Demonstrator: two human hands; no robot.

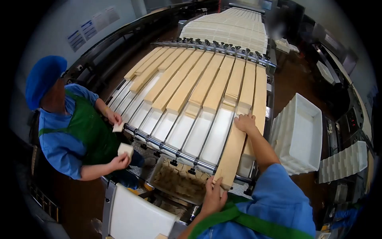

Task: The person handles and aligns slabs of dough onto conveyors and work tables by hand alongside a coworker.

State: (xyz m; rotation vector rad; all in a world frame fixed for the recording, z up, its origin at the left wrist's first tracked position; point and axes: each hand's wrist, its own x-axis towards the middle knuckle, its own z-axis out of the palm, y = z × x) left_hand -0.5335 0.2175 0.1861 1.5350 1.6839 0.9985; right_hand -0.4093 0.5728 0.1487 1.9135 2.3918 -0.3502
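Note:
My left hand (211, 195) grips the near end of a long pale-yellow row of thin square sheets (230, 155), which looks like dough packed face to face. My right hand (245, 122) presses its fingers over the far end of the same row. This row lies in a lane at the right of a white conveyor (163, 129) and juts past the front roller bar (179, 153). Several similar rows (205, 79) fill the lanes to the left, with a few sheets leaning at their near ends. Another long row (259, 91) runs along the right edge.
A co-worker (75, 123) at the left holds a pale square piece (125, 150) in one hand and another in the other. A grey bin (157, 169) of pale pieces sits below the bar. Stacked white crates (304, 133) stand at the right. Black knobs line the rear bar (223, 48).

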